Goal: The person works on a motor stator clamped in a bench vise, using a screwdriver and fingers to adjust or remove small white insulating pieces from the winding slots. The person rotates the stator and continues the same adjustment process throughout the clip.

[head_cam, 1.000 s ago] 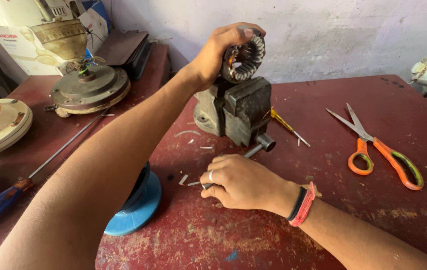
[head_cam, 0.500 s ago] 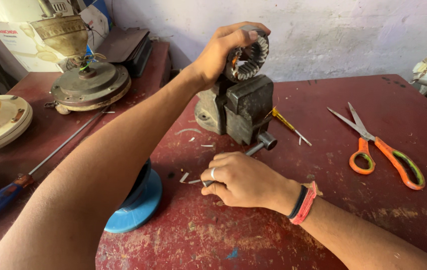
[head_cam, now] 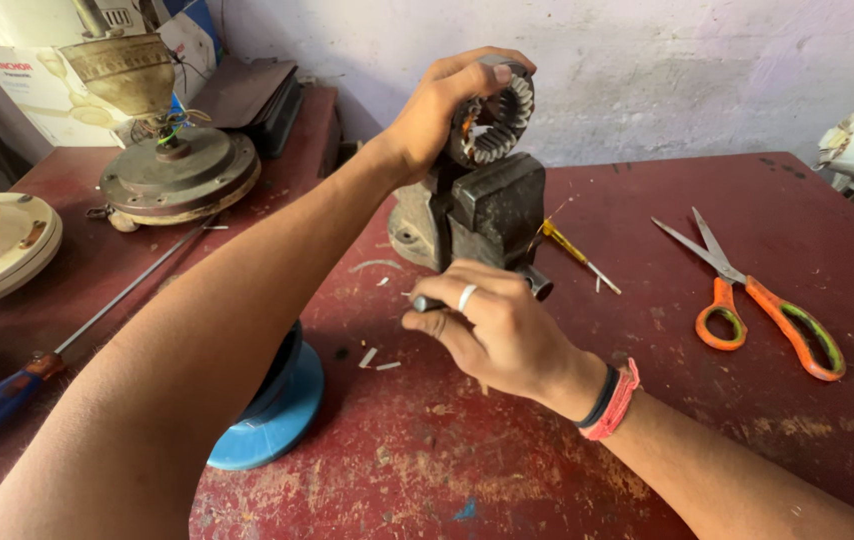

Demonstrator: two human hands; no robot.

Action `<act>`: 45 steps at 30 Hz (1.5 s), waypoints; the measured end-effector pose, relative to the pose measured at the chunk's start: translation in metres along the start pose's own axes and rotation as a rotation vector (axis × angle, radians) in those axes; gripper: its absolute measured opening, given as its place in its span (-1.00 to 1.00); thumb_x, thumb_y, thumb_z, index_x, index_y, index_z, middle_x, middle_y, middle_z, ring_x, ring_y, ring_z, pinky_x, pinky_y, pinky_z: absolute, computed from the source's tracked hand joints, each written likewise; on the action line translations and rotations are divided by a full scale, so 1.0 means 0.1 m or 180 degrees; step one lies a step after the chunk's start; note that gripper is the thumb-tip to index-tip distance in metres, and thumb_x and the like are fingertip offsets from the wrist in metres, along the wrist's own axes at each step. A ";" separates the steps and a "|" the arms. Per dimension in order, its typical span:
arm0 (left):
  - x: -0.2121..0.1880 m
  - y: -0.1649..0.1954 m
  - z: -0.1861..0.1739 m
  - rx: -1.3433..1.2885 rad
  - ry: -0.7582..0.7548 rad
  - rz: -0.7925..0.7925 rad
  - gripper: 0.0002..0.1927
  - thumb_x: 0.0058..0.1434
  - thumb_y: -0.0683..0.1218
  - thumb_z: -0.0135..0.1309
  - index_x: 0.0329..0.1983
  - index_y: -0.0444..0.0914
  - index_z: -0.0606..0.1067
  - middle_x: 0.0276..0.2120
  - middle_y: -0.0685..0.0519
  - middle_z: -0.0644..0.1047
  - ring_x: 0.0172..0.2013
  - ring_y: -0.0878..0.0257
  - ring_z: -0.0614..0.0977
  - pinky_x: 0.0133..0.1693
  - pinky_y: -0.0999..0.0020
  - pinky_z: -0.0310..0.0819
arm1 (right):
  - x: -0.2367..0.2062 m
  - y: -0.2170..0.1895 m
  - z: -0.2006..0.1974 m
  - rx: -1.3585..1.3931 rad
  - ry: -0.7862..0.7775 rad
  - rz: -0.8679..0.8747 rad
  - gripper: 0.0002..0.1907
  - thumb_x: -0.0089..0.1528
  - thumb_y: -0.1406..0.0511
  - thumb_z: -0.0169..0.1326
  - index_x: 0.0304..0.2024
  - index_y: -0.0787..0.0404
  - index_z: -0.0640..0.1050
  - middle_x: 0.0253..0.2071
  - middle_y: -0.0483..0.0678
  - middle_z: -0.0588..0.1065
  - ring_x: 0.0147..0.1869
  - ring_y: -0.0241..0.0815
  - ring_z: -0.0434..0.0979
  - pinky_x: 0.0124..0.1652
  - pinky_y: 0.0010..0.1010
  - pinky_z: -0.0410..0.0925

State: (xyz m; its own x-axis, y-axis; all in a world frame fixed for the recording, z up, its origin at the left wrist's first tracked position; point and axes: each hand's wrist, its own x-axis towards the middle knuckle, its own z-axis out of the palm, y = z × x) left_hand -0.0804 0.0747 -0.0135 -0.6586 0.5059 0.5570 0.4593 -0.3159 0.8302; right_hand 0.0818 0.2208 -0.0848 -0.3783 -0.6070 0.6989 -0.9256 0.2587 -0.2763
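A dark metal bench vise stands on the red table. In its jaws sits a round motor stator with grey slotted teeth. My left hand is wrapped over the top and left side of the stator. My right hand, with a silver ring and red and black wristbands, grips the vise handle bar in front of the vise. The near end of the bar is hidden inside my fist.
Orange-handled scissors lie open at the right. A yellow screwdriver lies beside the vise. A blue round part sits under my left arm. A long blue-handled screwdriver and fan motor housing are at left.
My right hand has shifted slightly on the vise handle, turning it. My left hand stays on the stator.
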 end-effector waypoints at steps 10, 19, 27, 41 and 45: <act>0.01 0.00 -0.02 -0.0085 0.0019 0.0027 -0.61 0.32 -0.01 0.00 0.09 -0.34 0.54 -0.20 0.01 0.57 -0.18 0.26 0.62 -0.11 0.36 0.57 | 0.17 0.13 -0.40 -0.1733 0.1426 -0.0297 -0.82 0.32 0.28 0.33 -0.17 0.29 0.66 -0.24 -0.02 0.59 -0.06 -0.08 0.54 -0.08 -0.26 0.40; -0.03 0.02 -0.02 0.0092 0.0138 -0.0002 -0.58 0.31 0.03 -0.01 0.10 -0.31 0.55 -0.19 0.03 0.55 -0.16 0.27 0.62 -0.10 0.36 0.58 | 0.07 0.39 -0.49 -0.1452 0.1821 0.0293 -0.78 0.38 0.29 0.37 -0.17 0.33 0.63 -0.17 -0.02 0.56 -0.11 -0.20 0.50 -0.16 -0.39 0.37; -0.04 0.02 0.01 0.0134 0.0227 -0.0041 -0.55 0.27 0.06 -0.02 0.09 -0.30 0.54 -0.18 0.02 0.58 -0.17 0.26 0.64 -0.13 0.35 0.61 | 0.00 0.80 -0.73 -0.0283 0.2040 0.1382 -0.33 0.31 0.10 0.36 0.18 0.33 0.28 -0.10 -0.02 0.45 -0.03 -0.25 0.49 -0.09 -0.41 0.47; -0.04 0.02 0.01 0.0240 0.0256 -0.0003 -0.54 0.29 0.06 -0.02 0.11 -0.31 0.55 -0.19 0.04 0.57 -0.16 0.28 0.63 -0.10 0.38 0.59 | -0.02 1.14 -0.63 0.1653 0.1949 0.2371 -0.28 0.33 -0.17 -0.04 0.07 0.37 0.36 -0.39 0.21 0.52 -0.42 -0.12 0.59 -0.38 -0.34 0.51; -0.04 0.01 0.00 0.0167 0.0255 -0.0004 -0.55 0.28 0.05 -0.03 0.10 -0.31 0.55 -0.21 0.04 0.58 -0.19 0.28 0.63 -0.12 0.37 0.59 | -0.06 1.22 -0.59 0.2014 0.2155 0.2511 -0.25 0.31 -0.20 -0.08 0.06 0.37 0.38 -0.41 0.23 0.53 -0.43 -0.05 0.63 -0.40 -0.25 0.55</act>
State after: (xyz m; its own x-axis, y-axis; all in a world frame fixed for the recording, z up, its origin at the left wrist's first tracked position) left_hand -0.0770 0.0728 -0.0144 -0.7038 0.4397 0.5579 0.4878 -0.2717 0.8296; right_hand -0.0276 0.3005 -0.0836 -0.9318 0.1151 0.3443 -0.3588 -0.1472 -0.9217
